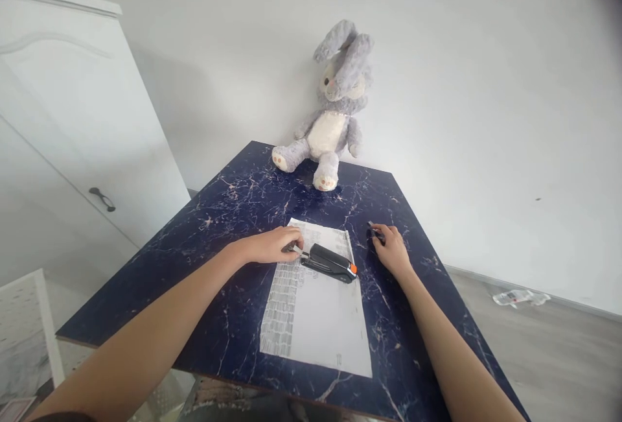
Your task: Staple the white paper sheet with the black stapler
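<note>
A black stapler [330, 262] with an orange tip at its right end lies across a printed sheet of paper [330, 325]. At the stapler's left end, a thin metal part sticks out, and my left hand [278, 244] pinches it with closed fingers. My right hand [391, 251] rests on the table to the right of the paper. Its thumb and fingers are closed on a small grey strip that looks like a row of staples [371, 225], apart from the stapler.
The dark blue marbled table [233, 208] narrows toward the wall. A grey plush rabbit [328, 130] sits at its far edge. To the left stands a white cabinet [72, 98]. A clear plastic wrapper [519, 297] lies on the floor at right.
</note>
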{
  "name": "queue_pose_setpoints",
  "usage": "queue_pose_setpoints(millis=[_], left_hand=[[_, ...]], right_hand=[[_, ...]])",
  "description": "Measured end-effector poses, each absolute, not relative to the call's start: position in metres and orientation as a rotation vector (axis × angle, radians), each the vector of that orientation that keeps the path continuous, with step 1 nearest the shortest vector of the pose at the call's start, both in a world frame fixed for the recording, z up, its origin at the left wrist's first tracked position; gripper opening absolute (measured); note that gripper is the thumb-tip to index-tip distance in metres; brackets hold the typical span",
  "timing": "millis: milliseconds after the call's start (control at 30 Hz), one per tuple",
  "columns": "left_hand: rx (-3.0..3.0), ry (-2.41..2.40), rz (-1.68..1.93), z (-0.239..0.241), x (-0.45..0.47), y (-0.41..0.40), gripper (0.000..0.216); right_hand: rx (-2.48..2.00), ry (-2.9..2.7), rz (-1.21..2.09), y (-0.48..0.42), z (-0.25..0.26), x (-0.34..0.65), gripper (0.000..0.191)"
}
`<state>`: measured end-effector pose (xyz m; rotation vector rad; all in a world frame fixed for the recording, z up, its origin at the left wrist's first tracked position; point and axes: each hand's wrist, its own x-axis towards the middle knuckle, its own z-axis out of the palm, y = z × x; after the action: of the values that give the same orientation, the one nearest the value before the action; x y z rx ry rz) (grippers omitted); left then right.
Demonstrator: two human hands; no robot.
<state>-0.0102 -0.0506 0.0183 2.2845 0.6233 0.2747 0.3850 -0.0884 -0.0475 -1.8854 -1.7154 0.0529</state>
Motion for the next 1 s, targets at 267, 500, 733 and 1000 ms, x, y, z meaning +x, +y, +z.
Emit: queue_pose_setpoints(millis=[267,500,733,1000], left_hand=[[2.272,0.607,0.311,0.024,-0.017,-0.046,0.021],[2.153,0.468,0.378,0.027,-0.024,-0.039,0.028],[2.2,0.427,0.447,0.023,-0.026,-0.033,0.023],[2.137,0.539,0.484,0.013,-0.022,-0.029,0.019]], right_hand=[[-1.875,-1.717,0.06,-0.088,-0.048,0.386,0.036],[-1.877,-1.712,0.063,-0.088,-0.048,0.386,0.034],[-1.872,-1.702,0.072,-0.088,-0.046,0.384,0.033],[-1.506,-1.697,0.118,-0.116,0.002,0.335,0.025]])
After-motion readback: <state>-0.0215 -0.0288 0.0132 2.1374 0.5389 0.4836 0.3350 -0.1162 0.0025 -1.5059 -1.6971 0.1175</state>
